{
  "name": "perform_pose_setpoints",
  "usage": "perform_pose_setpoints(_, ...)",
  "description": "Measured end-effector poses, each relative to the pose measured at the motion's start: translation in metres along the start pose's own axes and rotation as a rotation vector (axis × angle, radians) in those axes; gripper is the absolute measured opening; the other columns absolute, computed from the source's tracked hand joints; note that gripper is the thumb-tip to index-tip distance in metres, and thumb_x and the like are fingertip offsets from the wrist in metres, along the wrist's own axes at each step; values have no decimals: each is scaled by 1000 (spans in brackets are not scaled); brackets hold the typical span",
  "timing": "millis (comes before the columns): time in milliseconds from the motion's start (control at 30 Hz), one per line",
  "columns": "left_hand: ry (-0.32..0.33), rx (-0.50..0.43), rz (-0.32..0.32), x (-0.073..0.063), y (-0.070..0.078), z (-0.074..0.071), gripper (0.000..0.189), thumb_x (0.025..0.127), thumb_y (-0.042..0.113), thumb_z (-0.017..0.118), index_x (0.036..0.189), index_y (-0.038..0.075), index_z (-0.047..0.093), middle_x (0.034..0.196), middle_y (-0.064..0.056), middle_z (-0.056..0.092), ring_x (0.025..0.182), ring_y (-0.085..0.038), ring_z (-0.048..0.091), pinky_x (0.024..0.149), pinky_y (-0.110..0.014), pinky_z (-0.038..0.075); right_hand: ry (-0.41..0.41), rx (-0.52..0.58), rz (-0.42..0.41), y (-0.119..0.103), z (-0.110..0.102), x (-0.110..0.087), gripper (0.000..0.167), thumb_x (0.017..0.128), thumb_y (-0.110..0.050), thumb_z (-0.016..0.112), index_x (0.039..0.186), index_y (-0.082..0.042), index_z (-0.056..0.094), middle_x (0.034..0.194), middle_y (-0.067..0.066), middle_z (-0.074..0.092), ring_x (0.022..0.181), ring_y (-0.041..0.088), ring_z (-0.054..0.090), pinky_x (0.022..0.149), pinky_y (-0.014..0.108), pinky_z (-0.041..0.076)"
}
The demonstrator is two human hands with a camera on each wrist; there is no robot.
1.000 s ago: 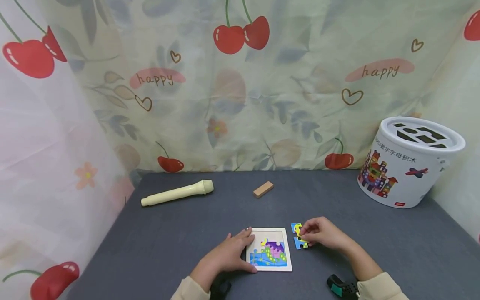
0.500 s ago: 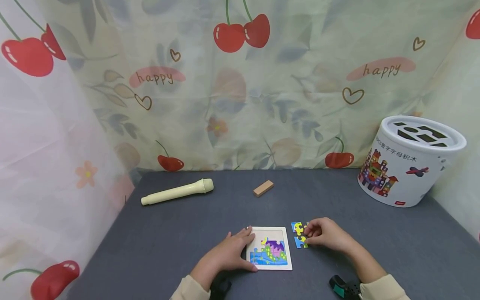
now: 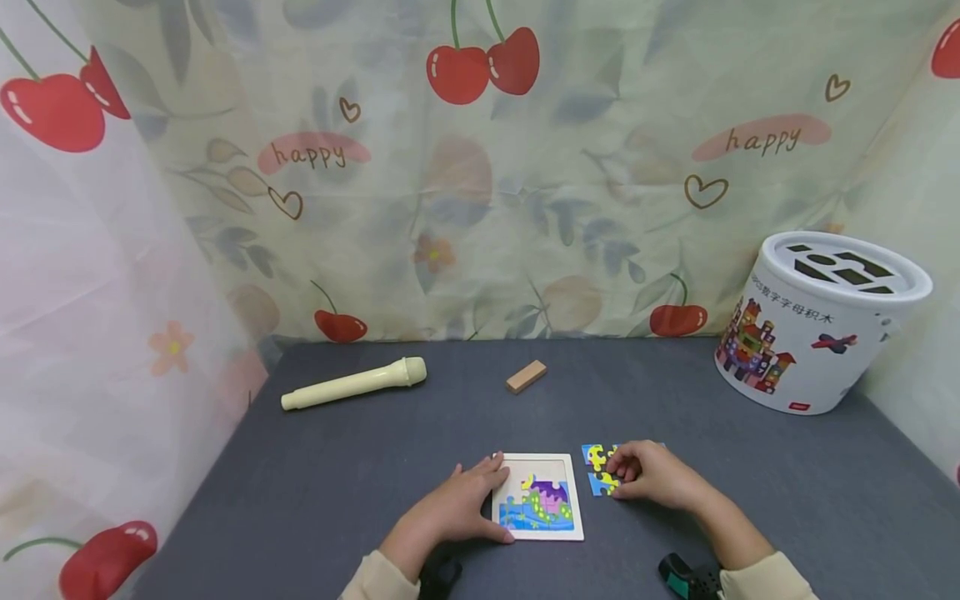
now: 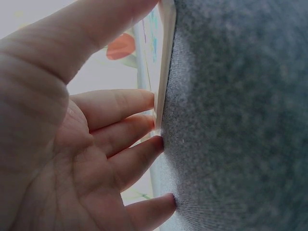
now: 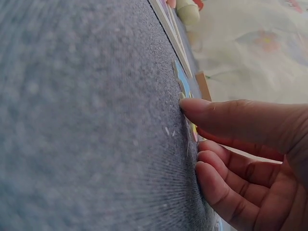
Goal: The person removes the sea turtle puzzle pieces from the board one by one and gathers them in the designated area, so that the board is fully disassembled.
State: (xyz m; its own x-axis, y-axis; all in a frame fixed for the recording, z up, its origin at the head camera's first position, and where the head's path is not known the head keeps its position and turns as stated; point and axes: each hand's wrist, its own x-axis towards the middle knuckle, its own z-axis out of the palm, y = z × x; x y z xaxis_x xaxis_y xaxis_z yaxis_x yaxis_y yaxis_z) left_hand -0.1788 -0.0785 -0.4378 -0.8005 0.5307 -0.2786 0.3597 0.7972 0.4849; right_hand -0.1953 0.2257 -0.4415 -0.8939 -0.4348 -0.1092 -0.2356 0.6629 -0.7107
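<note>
"What's by the table's [image 3: 420,454] far left corner?"
"A cream microphone [image 3: 354,385]."
"And the left hand [image 3: 456,506]?"
"Spread wide, fingers fairly straight, merely touching the puzzle board [image 3: 553,468] along its left edge. Beyond, a wooden block [image 3: 527,377] lies nearer the table's far edge."
"The puzzle pieces [image 3: 597,468]?"
"On the table, just off the board's right edge, touched by the right hand [image 3: 660,477]. Its fingers are curled; whether they pinch one, I can't tell."
"Farther right?"
"A white bucket [image 3: 819,329], far right corner."
</note>
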Motion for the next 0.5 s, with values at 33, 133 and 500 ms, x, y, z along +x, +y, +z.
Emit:
perform_pose_setpoints(33, 2, 2, 1, 0, 0, 0, 85, 71, 45, 77, 140, 10, 42, 153, -4, 28, 143, -20, 24, 112, -56, 18, -1, -1, -2, 0, 0, 0, 24, 74, -15, 78, 91, -3, 65, 78, 0, 58, 66, 6, 48, 57, 19, 44)
perform_pose_setpoints(133, 5, 3, 2, -1, 2, -1, 85, 71, 45, 77, 140, 10, 42, 153, -4, 28, 142, -21, 24, 112, -56, 19, -6, -1, -5, 0, -1, 0, 24, 74, -15, 78, 91, -3, 65, 78, 0, 57, 66, 6, 48, 57, 19, 44)
perform_pose_setpoints(500, 1, -1, 4, -1, 2, -2, 85, 72, 45, 77, 140, 10, 42, 153, -5, 28, 142, -21, 25, 112, -56, 18, -29, 17, 0, 0, -1, -1, 27, 73, -17, 79, 91, -2, 64, 78, 1, 58, 67, 7, 49, 58, 19, 44)
